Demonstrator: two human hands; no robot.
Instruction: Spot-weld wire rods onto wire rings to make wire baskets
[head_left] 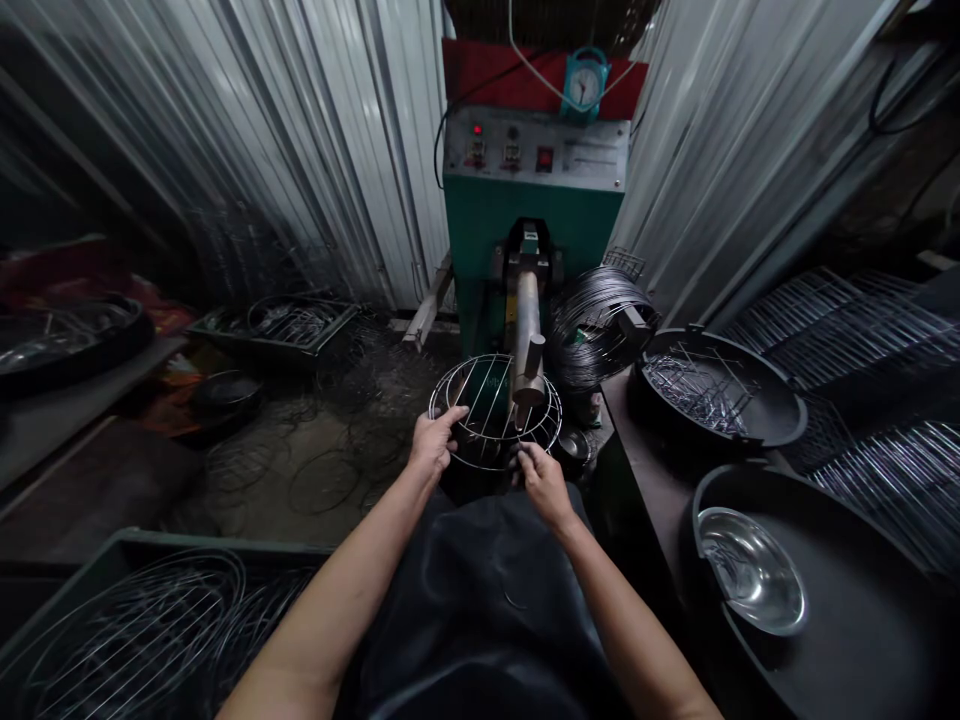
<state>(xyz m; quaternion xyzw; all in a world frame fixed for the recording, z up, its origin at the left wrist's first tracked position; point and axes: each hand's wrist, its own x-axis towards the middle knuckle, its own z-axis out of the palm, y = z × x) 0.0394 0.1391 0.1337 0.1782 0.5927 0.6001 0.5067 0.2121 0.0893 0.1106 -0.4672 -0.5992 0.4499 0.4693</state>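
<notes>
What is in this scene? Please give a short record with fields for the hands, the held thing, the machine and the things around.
left hand: grips the left rim of the wire basket
right hand: pinches the basket's near rim
wire basket: round, set around the machine arm
machine: green body, grey control panel, straight ahead
wire coil: right of the arm
steel bowl: in the near black tray, right
far black tray: holds short wire pieces
crate: bottom left, holds wire grids

No readable text, control panel (536, 150) labels too blurred
</notes>
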